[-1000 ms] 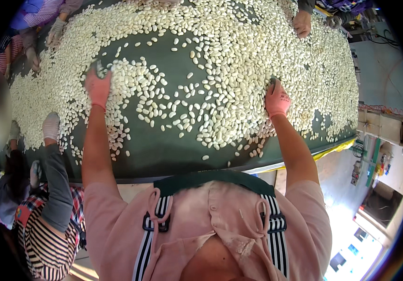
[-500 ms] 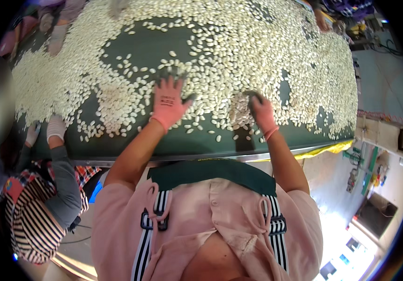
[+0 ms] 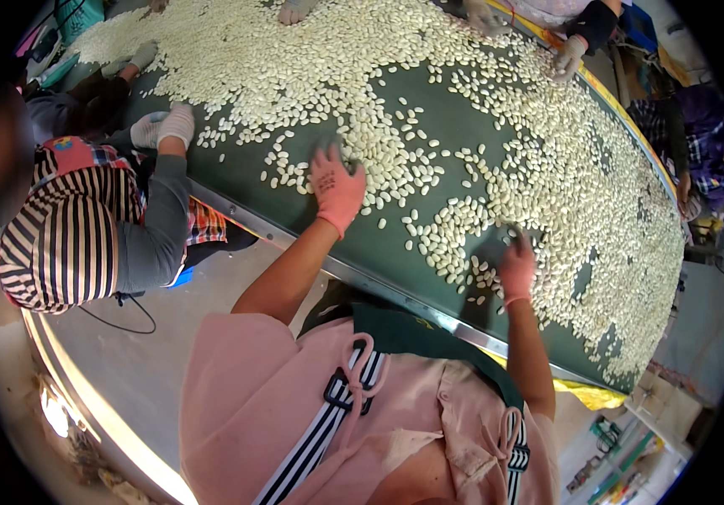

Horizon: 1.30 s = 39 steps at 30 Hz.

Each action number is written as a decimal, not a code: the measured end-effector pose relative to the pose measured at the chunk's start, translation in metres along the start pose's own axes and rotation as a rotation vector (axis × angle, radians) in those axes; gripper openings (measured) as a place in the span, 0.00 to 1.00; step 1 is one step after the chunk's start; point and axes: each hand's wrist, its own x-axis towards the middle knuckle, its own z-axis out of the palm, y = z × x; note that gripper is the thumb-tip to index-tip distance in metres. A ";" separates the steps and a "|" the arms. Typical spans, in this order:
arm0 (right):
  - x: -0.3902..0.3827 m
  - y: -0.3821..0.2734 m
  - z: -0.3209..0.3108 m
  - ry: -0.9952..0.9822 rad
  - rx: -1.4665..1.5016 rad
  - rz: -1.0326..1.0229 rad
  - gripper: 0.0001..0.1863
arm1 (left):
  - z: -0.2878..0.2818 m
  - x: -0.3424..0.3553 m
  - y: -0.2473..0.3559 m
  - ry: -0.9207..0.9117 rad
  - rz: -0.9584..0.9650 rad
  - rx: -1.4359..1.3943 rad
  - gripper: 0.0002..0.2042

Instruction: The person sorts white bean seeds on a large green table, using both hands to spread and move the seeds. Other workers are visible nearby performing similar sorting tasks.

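Note:
White beans (image 3: 454, 231) lie spread over a dark green belt surface (image 3: 278, 194) with a metal edge. My left hand (image 3: 336, 185), in a pink glove with dark fingertips, is open, fingers apart, at the left rim of a loose cluster of beans near the middle. My right hand (image 3: 517, 268), also pink-gloved, is low among the beans nearer the edge, right of a small bare patch; its fingertips are dark and blurred, so their grip is unclear.
A co-worker in stripes (image 3: 63, 231) stands at my left, gloved hands (image 3: 175, 128) at the belt edge. Other workers' hands (image 3: 568, 59) are along the far side. A person in purple (image 3: 711, 151) is at the right. Yellow sheeting (image 3: 589, 396) hangs below the near edge.
The view has swung round, tilting the belt across the frame. My left hand stays spread among shifted beans; my right hand now sits lower in the picture, farther from the left one.

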 end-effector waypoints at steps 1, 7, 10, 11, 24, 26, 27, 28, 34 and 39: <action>-0.011 -0.022 0.017 -0.194 0.085 -0.143 0.16 | 0.001 -0.004 0.001 -0.122 0.036 -0.069 0.29; -0.034 -0.081 0.077 -0.675 0.137 -0.184 0.19 | -0.021 0.015 0.049 -0.611 0.110 -0.603 0.23; -0.001 -0.068 0.067 -0.197 0.044 -0.072 0.18 | 0.016 0.087 0.001 -0.016 0.127 -0.233 0.24; 0.005 -0.069 0.060 0.007 -0.013 -0.019 0.19 | 0.016 0.106 0.001 -0.074 -0.019 -0.013 0.28; 0.046 -0.030 0.073 0.275 -0.336 0.007 0.16 | 0.102 0.292 -0.019 -0.022 0.120 -0.458 0.20; 0.044 -0.037 0.071 0.297 -0.349 0.013 0.15 | 0.100 0.343 -0.020 -0.061 0.100 -0.214 0.25; 0.041 -0.036 0.071 0.306 -0.343 0.021 0.15 | 0.102 0.360 -0.014 -0.066 0.036 -0.143 0.28; 0.043 -0.037 0.072 0.306 -0.331 0.006 0.15 | 0.118 0.391 -0.032 -0.142 -0.052 -0.160 0.32; 0.051 -0.050 0.069 0.290 -0.275 -0.030 0.14 | 0.198 0.438 -0.028 -0.458 -0.061 -0.801 0.30; 0.051 -0.052 0.068 0.303 -0.307 -0.017 0.14 | 0.147 0.348 0.081 -1.329 0.065 -1.030 0.25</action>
